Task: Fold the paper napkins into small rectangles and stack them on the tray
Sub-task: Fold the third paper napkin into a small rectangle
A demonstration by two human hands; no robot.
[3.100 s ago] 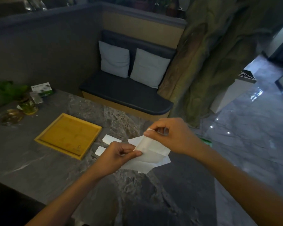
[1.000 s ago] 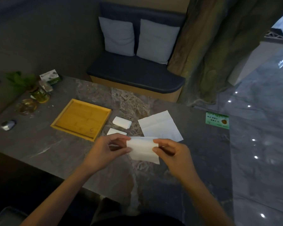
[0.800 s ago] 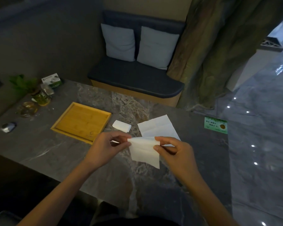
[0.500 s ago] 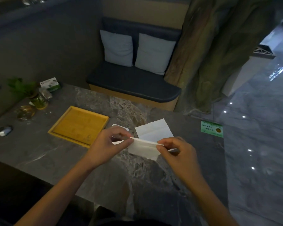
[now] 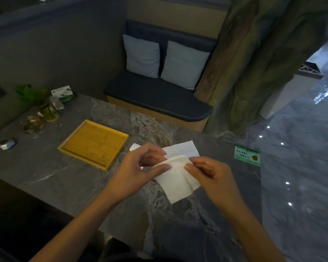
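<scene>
Item: white half-folded paper napkin (image 5: 175,179), held above the grey marble bench (image 5: 64,178); our left hand (image 5: 138,172) and right hand (image 5: 209,173) pinched its top edge. Square bamboo tray (image 5: 93,143) empty. We judged edges needed aligning before creasing.

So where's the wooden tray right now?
In the head view the wooden tray lies flat on the table, left of the left hand, nearer than the glass vase.

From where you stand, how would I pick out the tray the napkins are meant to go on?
Find the grey marble table. On its left half, left of both hands, lies the tray: square, shallow, yellow wood, nothing on it. It is the only yellow, rimmed thing among flat white napkins.
</scene>
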